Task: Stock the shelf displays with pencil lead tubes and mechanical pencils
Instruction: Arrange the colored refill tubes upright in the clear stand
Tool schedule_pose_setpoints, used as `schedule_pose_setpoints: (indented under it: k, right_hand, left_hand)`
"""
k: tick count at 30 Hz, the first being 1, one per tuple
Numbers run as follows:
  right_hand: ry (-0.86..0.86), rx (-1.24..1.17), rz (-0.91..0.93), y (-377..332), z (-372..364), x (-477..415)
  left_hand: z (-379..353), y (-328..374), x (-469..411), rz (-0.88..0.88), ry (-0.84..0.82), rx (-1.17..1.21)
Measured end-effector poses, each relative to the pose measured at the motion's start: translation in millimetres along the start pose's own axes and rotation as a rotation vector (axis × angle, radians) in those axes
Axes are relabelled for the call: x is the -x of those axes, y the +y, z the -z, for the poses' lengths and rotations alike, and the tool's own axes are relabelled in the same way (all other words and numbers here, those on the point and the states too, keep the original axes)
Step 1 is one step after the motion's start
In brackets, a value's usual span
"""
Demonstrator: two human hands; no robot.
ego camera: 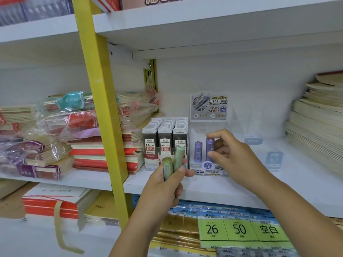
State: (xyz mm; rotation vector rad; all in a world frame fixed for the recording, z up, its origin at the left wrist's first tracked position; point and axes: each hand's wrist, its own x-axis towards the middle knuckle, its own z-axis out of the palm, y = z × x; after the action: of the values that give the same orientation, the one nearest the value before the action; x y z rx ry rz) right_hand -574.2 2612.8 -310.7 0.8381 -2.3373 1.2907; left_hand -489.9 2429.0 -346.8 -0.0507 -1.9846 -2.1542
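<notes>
Purple plastic lead tube (210, 144) is upright in the clear plastic display box (196, 132) on the white shelf (204, 186), pinched by the fingers (220, 134) of our right hand (233, 158). Released tilted, it could topple its purple neighbour (197, 152). Our left hand (167, 186) grips two green tubes (177, 158).

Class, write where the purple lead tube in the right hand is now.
In the head view, right of centre, the purple lead tube stands upright inside the clear display case, pinched by the right hand, right of a second purple tube.

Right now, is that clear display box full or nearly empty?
Nearly empty: the clear display box shows only two purple tubes, one pinched by the right hand.
</notes>
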Motion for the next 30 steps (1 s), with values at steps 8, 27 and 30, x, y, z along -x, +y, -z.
schedule_pose_setpoints:
  k: [8,27,30]
  right_hand:
    - [0.005,-0.068,-0.108,1,5,-2]
    - [-0.136,-0.475,-0.083,-32,13,22]
    - [-0.186,-0.346,-0.072,-27,15,25]
  left_hand:
    - [-1,1,4,-0.060,-0.013,-0.033]
    - [-9,4,5,-0.086,-0.099,0.027]
    - [-7,3,2,-0.121,-0.036,0.014]
